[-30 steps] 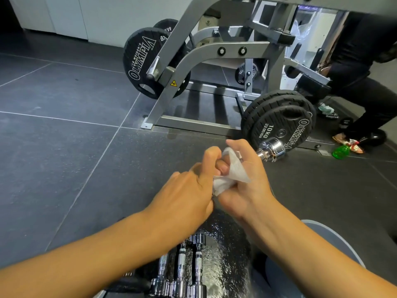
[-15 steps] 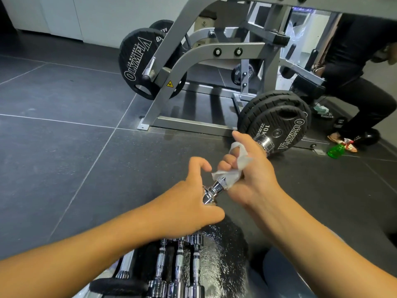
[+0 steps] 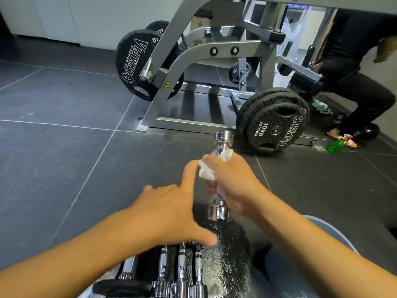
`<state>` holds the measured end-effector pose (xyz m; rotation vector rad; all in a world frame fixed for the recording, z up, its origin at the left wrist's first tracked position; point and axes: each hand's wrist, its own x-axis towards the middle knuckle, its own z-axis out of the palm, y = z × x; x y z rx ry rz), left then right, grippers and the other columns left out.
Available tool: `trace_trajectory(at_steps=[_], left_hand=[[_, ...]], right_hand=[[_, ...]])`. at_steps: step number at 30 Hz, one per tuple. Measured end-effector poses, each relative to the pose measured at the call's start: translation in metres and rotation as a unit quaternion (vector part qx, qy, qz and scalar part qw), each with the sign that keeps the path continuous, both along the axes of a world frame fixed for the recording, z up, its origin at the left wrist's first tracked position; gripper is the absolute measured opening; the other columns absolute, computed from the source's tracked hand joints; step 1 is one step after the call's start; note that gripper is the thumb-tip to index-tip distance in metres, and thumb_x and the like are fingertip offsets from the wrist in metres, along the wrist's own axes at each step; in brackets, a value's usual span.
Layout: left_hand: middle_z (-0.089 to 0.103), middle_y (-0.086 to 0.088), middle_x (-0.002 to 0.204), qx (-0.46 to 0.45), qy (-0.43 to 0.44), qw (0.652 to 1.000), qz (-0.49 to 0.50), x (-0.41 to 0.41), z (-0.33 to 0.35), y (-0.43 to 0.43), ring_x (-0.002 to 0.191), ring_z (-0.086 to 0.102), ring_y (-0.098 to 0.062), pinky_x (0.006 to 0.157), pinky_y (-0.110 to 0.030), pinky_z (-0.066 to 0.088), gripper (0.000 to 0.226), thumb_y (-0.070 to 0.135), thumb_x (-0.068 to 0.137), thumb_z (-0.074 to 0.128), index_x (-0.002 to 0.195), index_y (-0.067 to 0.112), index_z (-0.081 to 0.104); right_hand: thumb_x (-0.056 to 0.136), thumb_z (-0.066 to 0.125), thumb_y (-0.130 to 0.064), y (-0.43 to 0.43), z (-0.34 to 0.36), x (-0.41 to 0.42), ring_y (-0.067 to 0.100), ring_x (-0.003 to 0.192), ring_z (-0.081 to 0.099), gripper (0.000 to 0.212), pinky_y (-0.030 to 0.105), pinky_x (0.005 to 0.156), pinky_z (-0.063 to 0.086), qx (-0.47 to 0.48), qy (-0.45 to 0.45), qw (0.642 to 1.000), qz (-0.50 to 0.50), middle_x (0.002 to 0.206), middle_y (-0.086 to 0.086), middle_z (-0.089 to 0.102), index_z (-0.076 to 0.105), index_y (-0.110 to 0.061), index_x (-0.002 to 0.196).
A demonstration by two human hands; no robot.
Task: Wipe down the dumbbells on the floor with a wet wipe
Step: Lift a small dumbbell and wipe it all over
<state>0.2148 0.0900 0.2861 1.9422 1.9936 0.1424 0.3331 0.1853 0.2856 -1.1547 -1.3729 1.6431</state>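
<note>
1. The step in hand looks like the wiping of one small chrome dumbbell (image 3: 221, 179), held up off the floor at the centre of the frame, standing roughly upright with one head toward the top of the picture and the other toward the bottom.
2. The right hand (image 3: 234, 186) has its fingers curled round the dumbbell's handle, with the white wet wipe (image 3: 205, 172) bunched between palm and metal; wipe corners poke out above and below the grip.
3. The left hand (image 3: 167, 211), lower centre of the frame, holds nothing: its fingers are spread and fairly straight, the forefinger reaching up toward the wipe's edge, though whether it touches the wipe I cannot tell, since the hand is blurred.
4. More chrome dumbbells (image 3: 180, 274) lie side by side along the bottom centre of the frame, next to a glossy black plate (image 3: 227, 254); they probably await their turn.
5. Judging by this, the handle is covered but both chrome heads are bare of the wipe, so the next move likely calls for sliding or twisting the wipe over each head, with the free hand steadying one end.
6. In the upper half of the frame stands a grey weight machine (image 3: 206, 52) loaded with black plates, and another person in dark clothes crouches at the upper right, beside a green bottle (image 3: 334, 146) on the floor.
</note>
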Motion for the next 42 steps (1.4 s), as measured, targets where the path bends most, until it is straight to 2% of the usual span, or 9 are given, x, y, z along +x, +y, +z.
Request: trace_trajectory(at_steps=[4,9,15,18,20,25,31,38,42], left_hand=[[0.037,-0.005,0.142,0.100,0.097,0.985,0.102,-0.038,0.007,0.014,0.129,0.045,-0.030,0.099,-0.050,0.041,0.115,0.058,0.072,0.079,0.148,0.021,0.002],[0.028,-0.003,0.151,0.244,0.152,0.953,-0.098,-0.029,0.000,0.021,0.141,0.032,-0.026,0.095,-0.044,0.043,0.097,0.018,0.059,0.084,0.142,0.021,0.034],[0.062,0.000,0.093,0.131,0.237,0.962,-0.033,-0.002,-0.014,0.019,0.088,0.065,-0.027,0.057,-0.030,0.024,0.037,0.015,0.083,0.064,0.111,0.016,0.039],[0.043,0.002,0.072,0.041,0.160,0.986,-0.003,-0.004,-0.016,0.019,0.072,0.051,-0.028,0.056,-0.032,0.032,0.031,0.018,0.085,0.060,0.101,0.015,0.034],[0.055,0.000,0.070,-0.103,0.074,0.992,0.018,-0.008,-0.011,0.019,0.069,0.060,-0.028,0.056,-0.034,0.044,0.024,0.019,0.082,0.061,0.096,0.012,0.044],[0.052,-0.002,0.047,-0.316,-0.279,0.902,0.093,-0.027,-0.017,0.026,0.036,0.046,-0.016,0.041,-0.020,0.034,0.009,0.008,0.078,0.063,0.070,0.010,0.059],[0.042,-0.002,0.049,-0.337,-0.493,0.786,0.159,-0.038,-0.008,0.024,0.036,0.032,-0.012,0.043,-0.019,0.026,0.037,0.006,0.080,0.054,0.114,-0.003,0.067],[0.042,-0.006,0.047,-0.244,-0.541,0.778,0.207,-0.042,-0.012,0.024,0.033,0.026,-0.013,0.047,-0.021,0.023,0.038,0.004,0.081,0.044,0.114,-0.009,0.058],[0.045,-0.009,0.050,-0.169,-0.543,0.791,0.225,-0.044,-0.012,0.023,0.036,0.028,-0.015,0.042,-0.019,0.025,0.036,0.003,0.083,0.048,0.113,-0.009,0.062]], right_hand=[[0.091,0.063,-0.014,0.008,0.001,0.019,0.019,0.049,0.047,0.013,0.027,0.043,0.037,0.145,-0.231,0.951,0.147,0.065,0.007,0.063,0.053,-0.008,0.089],[0.088,0.066,-0.008,-0.003,0.001,0.021,0.015,0.039,0.046,0.008,0.021,0.039,0.038,0.114,-0.291,0.900,0.304,0.056,0.002,0.061,0.061,-0.003,0.084],[0.087,0.068,-0.013,-0.008,0.007,0.020,0.023,0.045,0.051,0.018,0.021,0.041,0.042,0.098,-0.333,0.823,0.449,0.068,0.021,0.070,0.069,0.004,0.081],[0.084,0.069,-0.015,-0.007,0.004,0.020,0.017,0.050,0.051,0.010,0.027,0.049,0.041,0.215,-0.409,0.757,0.463,0.063,0.000,0.065,0.068,-0.005,0.082],[0.080,0.073,-0.019,-0.007,0.000,0.018,0.017,0.059,0.054,0.012,0.031,0.055,0.042,0.274,-0.470,0.713,0.442,0.069,-0.002,0.062,0.062,-0.013,0.083],[0.080,0.069,-0.033,-0.006,-0.005,0.013,0.027,0.088,0.062,0.026,0.033,0.063,0.039,0.443,-0.552,0.618,0.342,0.090,-0.002,0.065,0.060,-0.027,0.103],[0.092,0.064,-0.050,0.016,-0.009,0.025,0.015,0.100,0.058,0.031,0.038,0.073,0.052,0.567,-0.412,0.647,0.300,0.105,-0.011,0.064,0.062,-0.031,0.117],[0.098,0.048,-0.033,0.029,-0.011,0.040,0.025,0.085,0.070,0.027,0.044,0.062,0.057,0.598,-0.364,0.673,0.239,0.099,-0.005,0.075,0.069,-0.031,0.116],[0.101,0.051,-0.022,0.036,-0.007,0.046,0.022,0.076,0.066,0.021,0.036,0.065,0.055,0.449,-0.377,0.806,0.083,0.087,-0.003,0.073,0.066,-0.029,0.114]])
